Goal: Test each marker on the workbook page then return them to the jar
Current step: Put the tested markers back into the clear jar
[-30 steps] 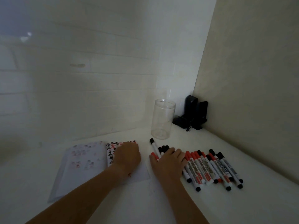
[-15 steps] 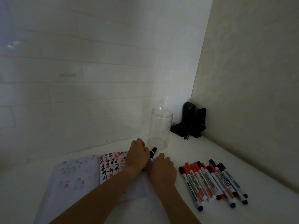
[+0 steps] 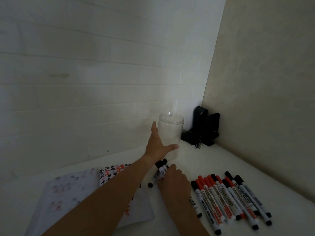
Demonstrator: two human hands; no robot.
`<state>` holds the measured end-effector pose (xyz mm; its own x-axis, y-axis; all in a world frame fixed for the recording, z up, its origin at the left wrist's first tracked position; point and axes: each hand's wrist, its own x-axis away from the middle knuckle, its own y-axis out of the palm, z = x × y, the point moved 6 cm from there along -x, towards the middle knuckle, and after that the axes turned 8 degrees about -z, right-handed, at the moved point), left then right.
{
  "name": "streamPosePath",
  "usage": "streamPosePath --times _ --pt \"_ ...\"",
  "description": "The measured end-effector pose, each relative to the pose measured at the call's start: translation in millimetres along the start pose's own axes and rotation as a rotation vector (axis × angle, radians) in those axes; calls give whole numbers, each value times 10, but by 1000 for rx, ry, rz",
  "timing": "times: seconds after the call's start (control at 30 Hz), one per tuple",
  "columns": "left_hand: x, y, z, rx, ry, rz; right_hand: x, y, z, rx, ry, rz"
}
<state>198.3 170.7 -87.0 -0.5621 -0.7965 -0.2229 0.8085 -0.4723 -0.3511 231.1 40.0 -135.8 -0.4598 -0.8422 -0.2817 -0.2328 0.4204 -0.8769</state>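
Observation:
A clear plastic jar (image 3: 172, 128) stands upright at the back of the white counter. My left hand (image 3: 157, 147) grips its lower side, thumb across the front. Just below it my right hand (image 3: 173, 183) lies over a small bunch of black-capped markers (image 3: 161, 169) and gathers them with curled fingers. The open workbook (image 3: 71, 193) lies at the left under my left forearm, its right page covered with red and black tally marks.
A row of several red and black markers (image 3: 230, 196) lies on the counter at the right. A black device with a cable (image 3: 202, 128) sits in the back corner. White tiled wall behind, beige wall to the right.
My left hand left the markers and reached back to grip the jar. My right hand stayed on the bunch of markers beside the workbook.

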Motion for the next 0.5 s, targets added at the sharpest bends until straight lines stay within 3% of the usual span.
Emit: streamPosePath --times 0.07,0.2,0.37,0.5 --pt "-40 -64 9 6 0 40 -6 59 48 27 -26 67" --pt "81 -310 26 -59 62 192 47 -71 49 137 50 -11" --pt "318 -662 -94 -92 70 305 93 -51 -253 178 -262 -200" --pt "555 -789 -155 -114 87 345 107 -100 -191 145 -145 -198"
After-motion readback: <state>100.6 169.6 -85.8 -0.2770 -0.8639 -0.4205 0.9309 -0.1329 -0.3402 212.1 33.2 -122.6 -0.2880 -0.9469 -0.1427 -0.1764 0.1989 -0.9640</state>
